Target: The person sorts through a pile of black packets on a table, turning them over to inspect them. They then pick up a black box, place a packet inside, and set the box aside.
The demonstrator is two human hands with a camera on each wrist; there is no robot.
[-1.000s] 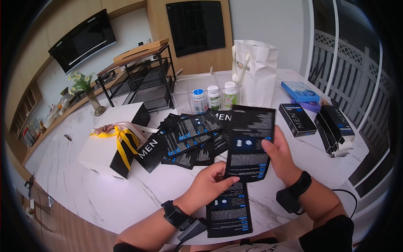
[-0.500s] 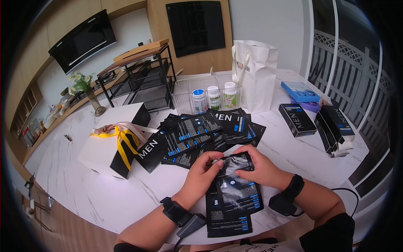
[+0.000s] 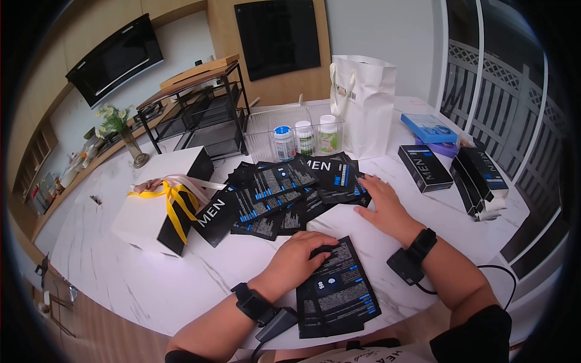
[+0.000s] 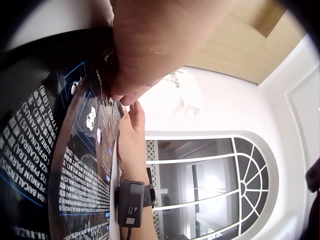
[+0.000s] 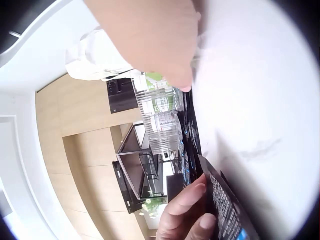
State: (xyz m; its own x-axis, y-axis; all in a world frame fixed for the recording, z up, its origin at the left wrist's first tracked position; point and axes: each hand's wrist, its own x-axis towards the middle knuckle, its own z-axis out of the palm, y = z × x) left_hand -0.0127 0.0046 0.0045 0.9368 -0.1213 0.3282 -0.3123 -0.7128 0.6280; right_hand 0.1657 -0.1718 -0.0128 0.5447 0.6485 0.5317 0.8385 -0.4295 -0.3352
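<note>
Close to the table's near edge lie black face mask packets (image 3: 339, 290), one on top of another and almost lined up. My left hand (image 3: 293, 260) pinches their far end, thumb over the top packet; in the right wrist view its fingertips (image 5: 192, 197) show at the packet's raised corner. A spread pile of similar packets (image 3: 272, 196), some marked MEN, covers the middle of the table. My right hand (image 3: 390, 209) reaches to the pile's right edge, fingers extended and fingertips right at a packet there.
Left of the pile stands a white box (image 3: 160, 202) with a yellow ribbon. Behind are a clear bin (image 3: 257, 133) with bottles and a white paper bag (image 3: 363, 109). Black MEN boxes (image 3: 425, 168) and a blue box (image 3: 428, 128) sit at the right.
Both hands brought a packet down onto the one near the table edge. The right hand then left it and moved forward to the pile; the left hand stayed at the packets' far end.
</note>
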